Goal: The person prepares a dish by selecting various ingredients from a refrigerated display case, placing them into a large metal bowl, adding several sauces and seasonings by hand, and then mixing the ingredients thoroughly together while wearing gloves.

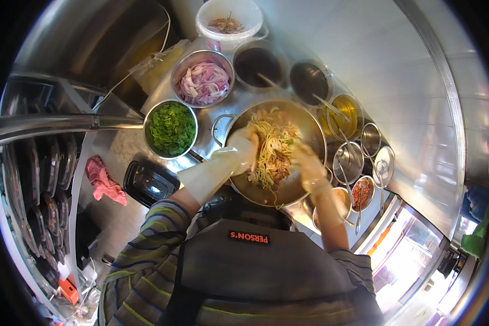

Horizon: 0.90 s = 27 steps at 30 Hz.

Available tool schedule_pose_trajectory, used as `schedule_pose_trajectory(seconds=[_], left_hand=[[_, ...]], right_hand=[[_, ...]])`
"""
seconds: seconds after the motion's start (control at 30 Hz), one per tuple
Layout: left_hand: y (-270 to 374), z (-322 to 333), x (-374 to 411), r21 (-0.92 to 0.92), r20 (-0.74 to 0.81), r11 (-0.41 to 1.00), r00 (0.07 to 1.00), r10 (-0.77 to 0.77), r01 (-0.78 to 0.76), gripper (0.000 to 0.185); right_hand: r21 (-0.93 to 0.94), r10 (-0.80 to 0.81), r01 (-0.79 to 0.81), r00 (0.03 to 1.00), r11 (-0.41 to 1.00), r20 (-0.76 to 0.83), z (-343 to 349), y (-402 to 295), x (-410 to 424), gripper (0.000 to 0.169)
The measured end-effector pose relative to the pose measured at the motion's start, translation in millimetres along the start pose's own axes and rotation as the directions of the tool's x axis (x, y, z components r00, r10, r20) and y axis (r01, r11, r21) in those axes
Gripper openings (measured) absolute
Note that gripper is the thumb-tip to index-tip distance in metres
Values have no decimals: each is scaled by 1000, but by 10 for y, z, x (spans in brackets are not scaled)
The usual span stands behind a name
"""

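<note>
A large round steel bowl (309,126) with loop handles stands in front of me. Mixed noodles (275,150), with shreds of vegetable and brown sauce, are heaped in it. Both my hands wear pale translucent gloves. My left hand (243,151) touches the left side of the noodles, its fingers partly hidden against them. On the right side of the heap is my right hand (309,165), blurred, with its fingertips close against the strands. How tightly either hand closes on the noodles cannot be seen. A few loose strands hang towards the bowl's near rim.
Pots of chopped green herbs (172,129) and sliced red onion (205,82) stand left. Behind are dark sauce (257,67) and a white bucket (229,20). Yellow oil (344,116) and peanuts (362,194) stand right, with several spoons. A black plastic container (150,183) and pink cloth (104,181) lie left.
</note>
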State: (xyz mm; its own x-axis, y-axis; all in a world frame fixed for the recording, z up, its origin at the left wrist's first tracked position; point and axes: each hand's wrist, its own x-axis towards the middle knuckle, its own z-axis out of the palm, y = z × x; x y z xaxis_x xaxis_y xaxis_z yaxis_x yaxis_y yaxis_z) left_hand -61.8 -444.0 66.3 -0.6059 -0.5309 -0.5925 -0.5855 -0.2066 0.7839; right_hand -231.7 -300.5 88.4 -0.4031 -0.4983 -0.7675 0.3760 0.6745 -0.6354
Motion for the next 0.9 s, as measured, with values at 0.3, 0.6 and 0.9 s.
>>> schedule_pose_trajectory(seconds=[0.3, 0.6, 0.9], left_hand=[[189, -207, 409, 303, 397, 941, 918, 16, -148, 50], [-460, 447, 51, -705, 382, 608, 918, -106, 364, 46], [-498, 391, 87, 542, 432, 783, 900, 52, -306, 32]], right_hand=[[-253, -115, 143, 986, 957, 122, 164, -439, 275, 69], [-8, 214, -214, 970, 977, 117, 122, -47, -203, 66], [435, 29, -97, 987, 895, 159, 371, 479, -55, 50]])
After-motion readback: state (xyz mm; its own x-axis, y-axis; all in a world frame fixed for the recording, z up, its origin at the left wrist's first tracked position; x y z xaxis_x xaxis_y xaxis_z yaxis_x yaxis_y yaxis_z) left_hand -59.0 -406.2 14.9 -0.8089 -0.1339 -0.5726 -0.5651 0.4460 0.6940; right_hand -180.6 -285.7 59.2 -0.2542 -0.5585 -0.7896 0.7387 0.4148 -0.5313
